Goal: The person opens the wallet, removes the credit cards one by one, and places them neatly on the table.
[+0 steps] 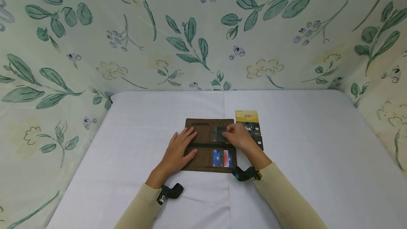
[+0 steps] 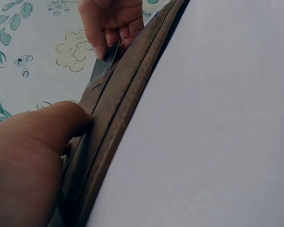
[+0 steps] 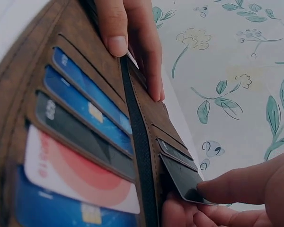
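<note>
A brown wallet (image 1: 200,162) lies opened out on the table, its fold running crosswise. My left hand (image 1: 176,153) rests on its left side with fingers spread over the upper half and the thumb on the lower half. At the upper half's right end, my right hand (image 1: 240,136) pinches a dark card (image 3: 182,179) between thumb and fingers, at the slots. Another dark card (image 3: 173,150) sits in the slot beside it. Several cards fill the lower half's slots, among them blue cards (image 3: 85,92), a grey card (image 3: 80,137) and a white-and-red card (image 3: 80,172).
Right of the wallet, a yellow card (image 1: 246,116) and black cards (image 1: 255,129) lie in a column on the white tablecloth (image 1: 143,123), partly behind the right hand. A floral cloth (image 1: 203,45) rises behind the table. Both wrists wear a black camera (image 1: 173,191).
</note>
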A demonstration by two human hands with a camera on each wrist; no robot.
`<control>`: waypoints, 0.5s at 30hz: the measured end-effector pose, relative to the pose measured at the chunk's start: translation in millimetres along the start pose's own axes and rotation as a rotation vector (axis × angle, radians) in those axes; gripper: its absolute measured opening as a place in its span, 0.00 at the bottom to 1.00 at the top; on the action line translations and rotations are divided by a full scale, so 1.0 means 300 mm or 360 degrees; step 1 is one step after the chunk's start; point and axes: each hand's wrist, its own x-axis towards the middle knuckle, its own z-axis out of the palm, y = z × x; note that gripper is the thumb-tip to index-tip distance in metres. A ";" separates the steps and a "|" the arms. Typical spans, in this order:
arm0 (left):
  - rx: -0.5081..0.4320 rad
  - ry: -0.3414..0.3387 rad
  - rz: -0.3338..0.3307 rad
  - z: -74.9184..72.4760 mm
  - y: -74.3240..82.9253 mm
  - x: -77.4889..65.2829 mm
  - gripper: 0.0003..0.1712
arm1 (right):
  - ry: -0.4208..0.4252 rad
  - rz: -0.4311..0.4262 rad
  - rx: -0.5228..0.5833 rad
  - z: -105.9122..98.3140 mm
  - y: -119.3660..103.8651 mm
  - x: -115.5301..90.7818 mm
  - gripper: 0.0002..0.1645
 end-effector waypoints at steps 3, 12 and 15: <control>0.0010 0.0005 -0.0003 0.000 0.000 0.000 0.35 | 0.0011 0.0019 0.0028 0.002 0.001 -0.003 0.13; 0.0004 -0.0002 -0.0006 0.002 -0.007 -0.001 0.35 | 0.0057 0.0064 0.0065 0.006 0.012 -0.004 0.13; -0.0012 -0.0005 -0.0005 0.005 -0.006 -0.006 0.35 | 0.0063 0.0076 0.0100 0.008 0.019 -0.004 0.12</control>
